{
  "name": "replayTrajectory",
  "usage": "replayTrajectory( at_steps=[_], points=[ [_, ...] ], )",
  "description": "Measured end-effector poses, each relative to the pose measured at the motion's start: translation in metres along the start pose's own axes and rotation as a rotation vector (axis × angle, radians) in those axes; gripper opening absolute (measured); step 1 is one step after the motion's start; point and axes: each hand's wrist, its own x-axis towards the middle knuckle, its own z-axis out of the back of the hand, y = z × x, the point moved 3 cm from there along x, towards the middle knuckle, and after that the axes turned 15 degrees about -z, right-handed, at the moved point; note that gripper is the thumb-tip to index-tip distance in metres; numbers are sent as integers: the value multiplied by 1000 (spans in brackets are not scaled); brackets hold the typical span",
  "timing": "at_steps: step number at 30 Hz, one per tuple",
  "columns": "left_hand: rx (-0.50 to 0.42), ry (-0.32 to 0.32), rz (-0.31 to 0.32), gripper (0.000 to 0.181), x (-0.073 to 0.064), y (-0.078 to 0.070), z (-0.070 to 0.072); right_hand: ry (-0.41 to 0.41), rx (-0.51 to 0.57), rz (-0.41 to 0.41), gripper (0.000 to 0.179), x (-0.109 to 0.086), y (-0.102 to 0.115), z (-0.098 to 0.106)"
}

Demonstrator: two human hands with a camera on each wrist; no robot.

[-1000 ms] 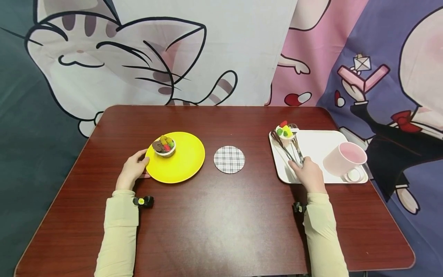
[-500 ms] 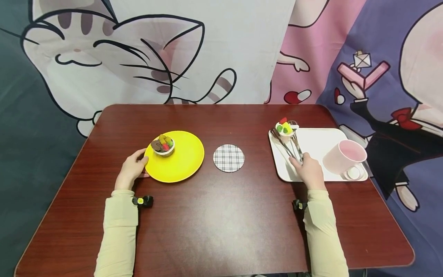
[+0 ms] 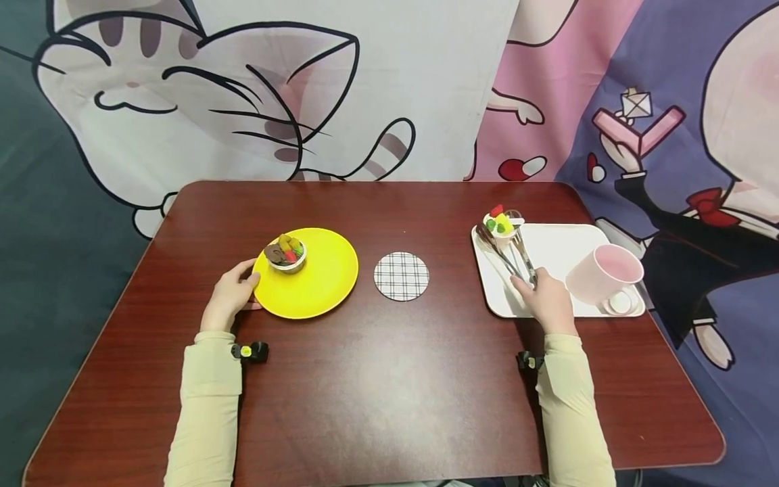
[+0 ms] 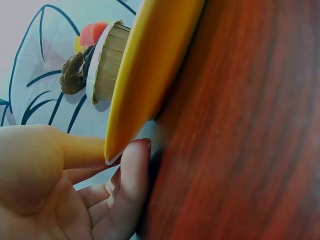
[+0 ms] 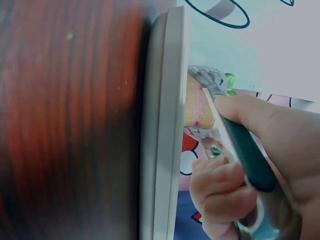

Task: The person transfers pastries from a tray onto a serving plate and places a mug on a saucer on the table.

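Note:
My left hand (image 3: pixel 230 296) pinches the near-left rim of a round yellow plate (image 3: pixel 322 277), thumb on top and fingers beneath. In the left wrist view the plate (image 4: pixel 145 75) rests close to the table. A toy cupcake (image 3: pixel 287 261) with brown, red and green topping sits on its left part. Over a white tray (image 3: pixel 562 238), my right hand (image 3: pixel 550 301) grips the near ends of several pieces of metal cutlery (image 3: pixel 526 257), a fork seemingly among them. In the right wrist view, a dark handle (image 5: pixel 247 152) lies under the thumb, above curled fingers. The exact pieces are partly hidden.
On the tray's far-left corner stands another toy cupcake (image 3: pixel 500 224) with red, yellow and green topping, beside the cutlery. A pink mug (image 3: pixel 599 276) is at its right. A checked round coaster (image 3: pixel 402 276) lies between plate and tray on the brown table (image 3: pixel 389 392).
My right hand has shifted slightly rightward at the cutlery, whose near ends move a little with it. The left hand keeps its hold on the plate. The head view has tilted slightly.

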Motion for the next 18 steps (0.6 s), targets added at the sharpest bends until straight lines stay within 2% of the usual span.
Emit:
replayTrajectory(
  at_steps=[8, 18],
  points=[
    [-8, 5, 3, 55, 0, 0, -1, 2, 8, -36, 54, 2, -1, -2],
    [-7, -5, -3, 54, 0, 0, 0, 112, -32, -43, 63, 10, 3, 2]
  ],
)
